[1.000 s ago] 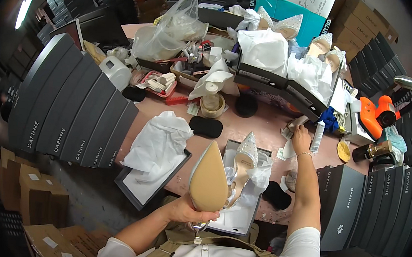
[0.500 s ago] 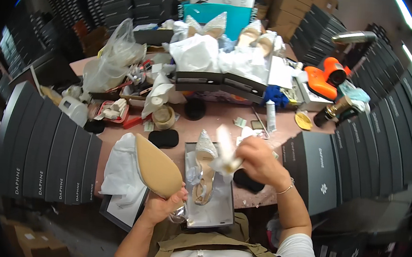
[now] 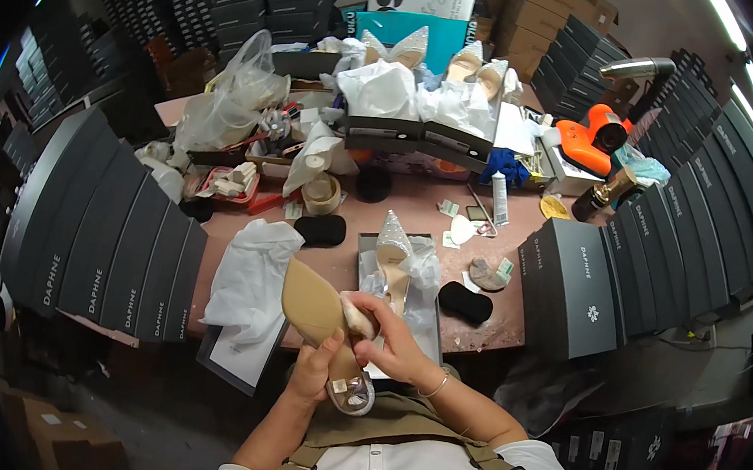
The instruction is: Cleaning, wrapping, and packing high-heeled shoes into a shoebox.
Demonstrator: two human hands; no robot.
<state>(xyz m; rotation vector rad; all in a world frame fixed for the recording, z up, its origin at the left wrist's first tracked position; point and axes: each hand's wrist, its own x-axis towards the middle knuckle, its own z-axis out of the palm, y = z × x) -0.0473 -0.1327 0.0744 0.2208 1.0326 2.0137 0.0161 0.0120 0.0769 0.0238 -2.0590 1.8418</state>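
Note:
A pointed shoe [image 3: 311,304] is held sole up over my lap, its tan sole facing me. My left hand [image 3: 314,371] is closed round its narrow middle, with the clear and silver heel end below. My right hand [image 3: 395,346] presses a pale wad [image 3: 360,317], which looks like cloth, against the edge of the sole. Behind my right hand lies a second shoe [image 3: 394,244], pointed and sparkly, in an open shoebox [image 3: 430,322] with white tissue. Its lower part is hidden by my hands.
White tissue paper [image 3: 253,264] spreads over a box lid [image 3: 239,355] on the left. Two black pads [image 3: 465,304] lie on the pink table. Dark shoebox stacks [image 3: 116,248] flank both sides. Boxed sparkly shoes [image 3: 463,64], an orange device [image 3: 586,141] and a dark bottle [image 3: 602,197] stand at the back.
My right hand has come left and down from over the table, bringing the pale wad to the sole. My left hand has shifted slightly right with the shoe.

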